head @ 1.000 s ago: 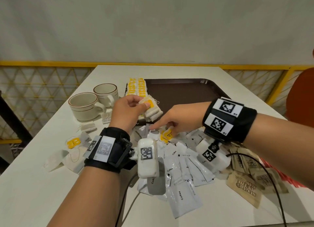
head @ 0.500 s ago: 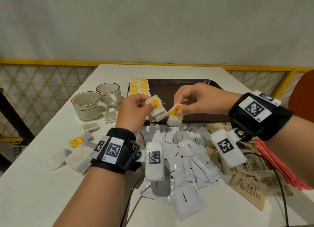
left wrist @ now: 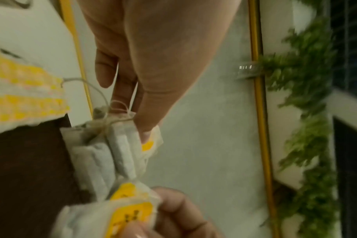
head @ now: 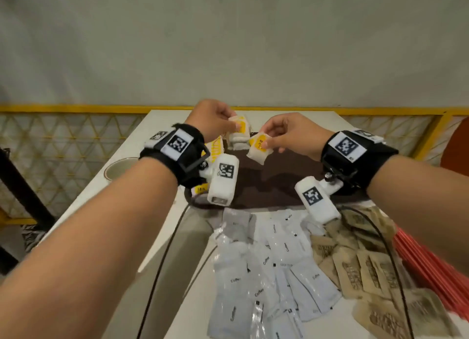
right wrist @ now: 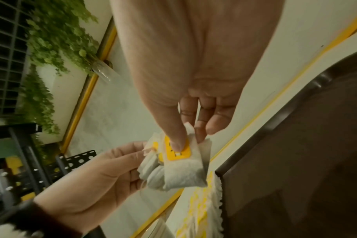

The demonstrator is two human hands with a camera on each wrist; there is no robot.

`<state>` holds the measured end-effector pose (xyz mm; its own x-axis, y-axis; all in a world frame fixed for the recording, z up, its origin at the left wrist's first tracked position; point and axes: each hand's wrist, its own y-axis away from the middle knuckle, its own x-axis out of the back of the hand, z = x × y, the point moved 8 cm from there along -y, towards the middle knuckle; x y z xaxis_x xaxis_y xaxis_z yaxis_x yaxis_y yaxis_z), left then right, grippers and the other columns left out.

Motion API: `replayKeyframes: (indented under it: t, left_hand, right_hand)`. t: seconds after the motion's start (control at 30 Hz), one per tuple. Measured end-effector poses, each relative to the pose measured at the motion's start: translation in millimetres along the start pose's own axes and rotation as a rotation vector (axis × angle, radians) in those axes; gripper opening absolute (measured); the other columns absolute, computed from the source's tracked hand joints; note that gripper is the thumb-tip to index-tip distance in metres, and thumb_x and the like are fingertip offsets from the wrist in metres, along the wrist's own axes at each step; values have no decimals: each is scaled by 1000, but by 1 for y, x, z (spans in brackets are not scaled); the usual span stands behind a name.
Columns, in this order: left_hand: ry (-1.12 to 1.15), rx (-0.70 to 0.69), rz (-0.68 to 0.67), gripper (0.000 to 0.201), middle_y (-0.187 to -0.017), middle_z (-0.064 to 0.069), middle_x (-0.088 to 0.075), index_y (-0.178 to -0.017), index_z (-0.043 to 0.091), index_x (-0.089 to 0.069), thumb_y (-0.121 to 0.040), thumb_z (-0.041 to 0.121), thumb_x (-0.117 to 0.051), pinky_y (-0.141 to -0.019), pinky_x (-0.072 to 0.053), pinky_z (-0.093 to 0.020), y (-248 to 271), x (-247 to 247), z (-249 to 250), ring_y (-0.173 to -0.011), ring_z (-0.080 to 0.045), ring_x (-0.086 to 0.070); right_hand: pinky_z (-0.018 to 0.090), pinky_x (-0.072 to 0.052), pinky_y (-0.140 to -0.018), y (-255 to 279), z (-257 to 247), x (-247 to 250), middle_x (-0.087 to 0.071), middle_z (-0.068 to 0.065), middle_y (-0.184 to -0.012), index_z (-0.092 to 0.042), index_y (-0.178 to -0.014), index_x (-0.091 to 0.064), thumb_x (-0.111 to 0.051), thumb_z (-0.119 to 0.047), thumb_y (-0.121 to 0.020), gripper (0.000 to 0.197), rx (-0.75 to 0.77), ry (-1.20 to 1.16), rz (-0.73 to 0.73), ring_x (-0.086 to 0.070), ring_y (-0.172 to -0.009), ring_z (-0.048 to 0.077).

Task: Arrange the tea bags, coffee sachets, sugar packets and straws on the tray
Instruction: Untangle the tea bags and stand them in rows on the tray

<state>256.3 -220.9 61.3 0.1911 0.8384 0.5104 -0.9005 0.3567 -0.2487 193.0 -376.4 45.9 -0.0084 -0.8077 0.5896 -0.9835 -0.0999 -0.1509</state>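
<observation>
Both hands were raised above the far part of the dark brown plastic tray (head: 274, 176), which lay on the white table (head: 162, 125). The left hand (head: 213, 120) gripped a small stack of white paper tea bags with yellow tags (head: 237, 133), thumb on the top tag and fingers beneath; their strings hung tangled at the upper end in the left wrist view. The right hand (head: 289, 133) pinched one single white tea bag with a yellow tag (head: 258, 148) between thumb and forefinger, thumb on the tag. The single bag was just beside the stack's lower edge; whether it touched could not be told.

A row of overlapping yellow-tagged tea bags (right wrist: 202, 209) lay along the tray's left edge. On the table nearer the person lay a loose pile of white coffee sachets printed "Coffee" (head: 266, 270); to their right, brown paper sugar packets (head: 363, 270); at the right margin, a bundle of red plastic straws (head: 426, 262). A cream ceramic cup with a brown rim (head: 114, 167) was partly hidden behind the left forearm.
</observation>
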Motion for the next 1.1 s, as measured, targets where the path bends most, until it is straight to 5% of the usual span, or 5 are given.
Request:
replayKeyframes:
  t: [0.2,0.67,0.87,1.0,1.1]
  left_hand:
    - [-304,68,-140,15,-81,-6,-66,-84,16,-65,-78,19,-78,-69,-50,-32,-71,-12,-22,-71,-20,-59]
    - [-527,89,-245,9,-81,-7,-69,-84,14,-63,-83,6,-65,-75,-59,-38,-160,-46,-77,-77,-26,-70]
    - [-545,45,-280,16,-86,-1,-65,-93,12,-68,-79,12,-74,-73,-57,-31,-162,-48,-86,-77,-20,-65]
    - [-479,49,-201,22,-94,-2,-65,-98,12,-65,-78,9,-76,-58,-50,-20,-160,-22,-76,-73,-14,-59]
    - [-582,72,-224,14,-82,0,-62,-94,12,-68,-81,11,-73,-56,-48,-20,-151,-10,-70,-67,-13,-57]
  right_hand:
    - [18,-51,-55,-60,14,3,-61,5,-76,-10,-88,-66,-69,1,-82,13,12,136,-19,-56,-64,12]
    - [25,-51,-59,-151,64,-52,-61,3,-70,-6,-92,-66,-65,2,-85,10,-14,140,-247,-58,-70,27]
    - [13,-45,-63,-153,71,-59,-63,1,-93,-10,-103,-69,-74,-3,-76,28,28,279,-225,-58,-79,14]
    - [30,-51,-73,-150,69,-51,-59,0,-90,-12,-105,-67,-78,-3,-74,34,26,246,-190,-57,-79,14]
    - [39,-54,-66,-147,70,-47,-53,0,-80,-12,-102,-63,-71,7,-76,33,-27,141,-194,-53,-64,18]
